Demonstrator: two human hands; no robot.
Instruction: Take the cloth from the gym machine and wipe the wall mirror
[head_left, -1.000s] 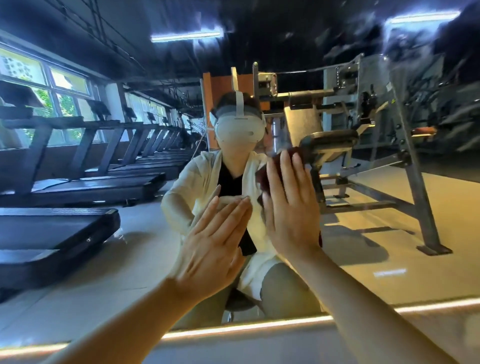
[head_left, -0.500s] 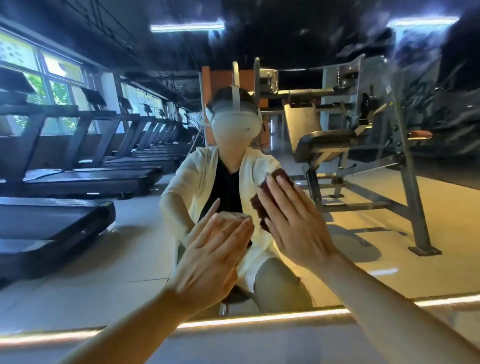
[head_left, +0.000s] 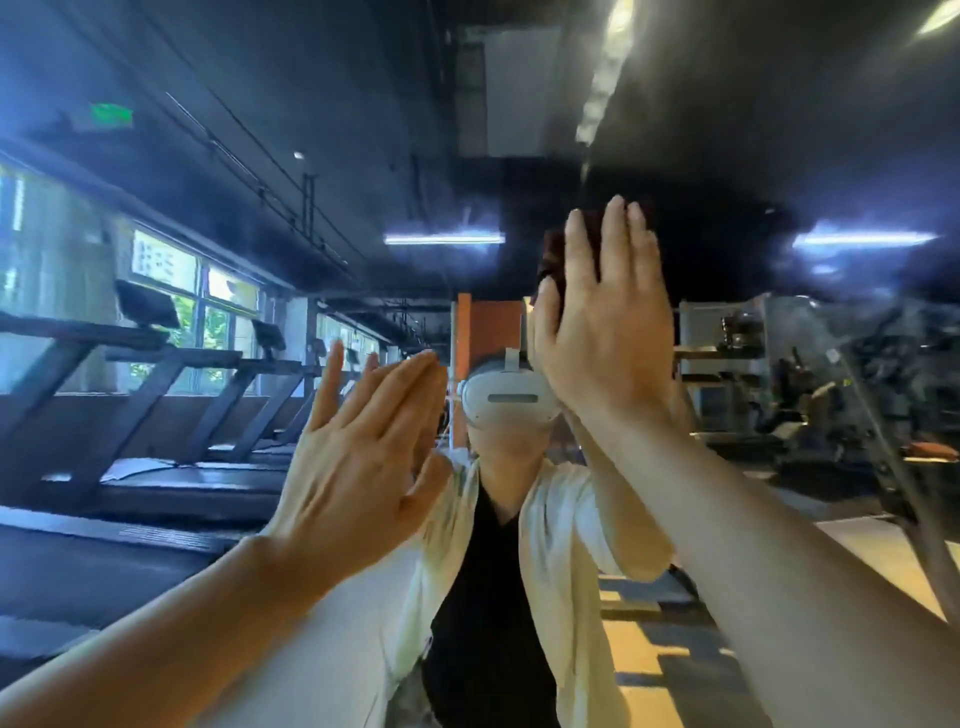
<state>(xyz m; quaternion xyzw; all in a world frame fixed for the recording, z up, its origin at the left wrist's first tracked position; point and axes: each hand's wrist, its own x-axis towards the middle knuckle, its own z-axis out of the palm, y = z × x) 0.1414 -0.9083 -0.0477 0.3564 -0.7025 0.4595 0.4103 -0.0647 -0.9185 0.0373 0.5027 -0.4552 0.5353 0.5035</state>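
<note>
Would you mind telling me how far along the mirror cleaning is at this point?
Done: the dark cloth is off the gym machine and under the right hand. In hand: that hand presses it flat against the wall mirror, high up, while the left hand rests open on the glass. Left: smears show at the mirror's right side, so wiping there looks unfinished.

Right hand (head_left: 605, 332): we find it raised higher on the mirror (head_left: 727, 156), cloth (head_left: 551, 254) beneath flat fingers.
Left hand (head_left: 358, 462): we find it raised too.
</note>
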